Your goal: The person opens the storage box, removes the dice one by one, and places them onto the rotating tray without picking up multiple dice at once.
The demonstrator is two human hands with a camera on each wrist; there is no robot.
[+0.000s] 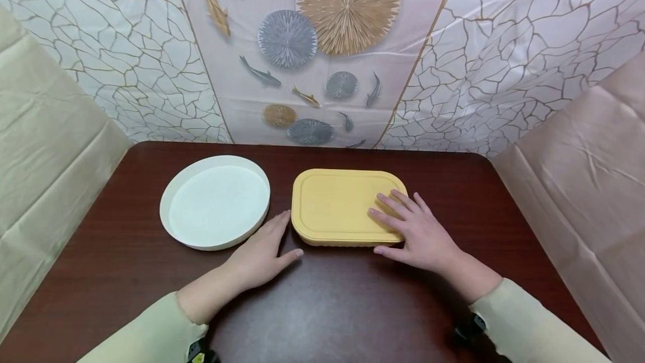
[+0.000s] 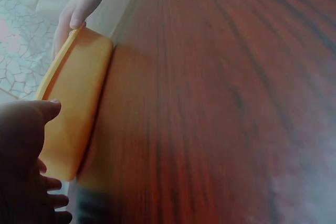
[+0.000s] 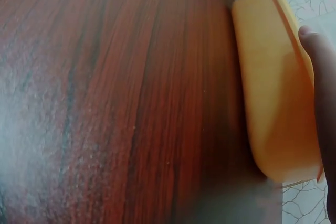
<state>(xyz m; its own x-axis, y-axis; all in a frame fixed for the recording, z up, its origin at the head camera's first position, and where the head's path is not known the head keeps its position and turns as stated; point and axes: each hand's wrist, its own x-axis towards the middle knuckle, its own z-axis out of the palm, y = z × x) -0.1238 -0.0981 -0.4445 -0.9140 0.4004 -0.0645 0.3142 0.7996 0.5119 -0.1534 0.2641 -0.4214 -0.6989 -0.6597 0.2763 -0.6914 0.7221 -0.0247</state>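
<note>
A yellow rectangular container (image 1: 347, 203) with a rimmed lid sits on the table, its front wall (image 2: 79, 103) visible in the left wrist view. My right hand (image 1: 420, 234) rests on the right end of the lid, fingers spread and nearly straight, the thumb by the front edge. At the container's left end is my left hand (image 1: 259, 254), its fingers extended along that side and the thumb pointing across the front corner. Whether the left fingertips touch the wall, I cannot tell. Close to the left hand lies a round white shallow tray (image 1: 219, 206) with a low rim.
The dark reddish-brown wooden table (image 1: 342, 307) has rounded back corners. A patterned curtain (image 1: 312, 55) hangs behind its back edge, and beige cloth (image 1: 579, 178) hangs along both sides. Each wrist carries a small black device (image 1: 471, 329).
</note>
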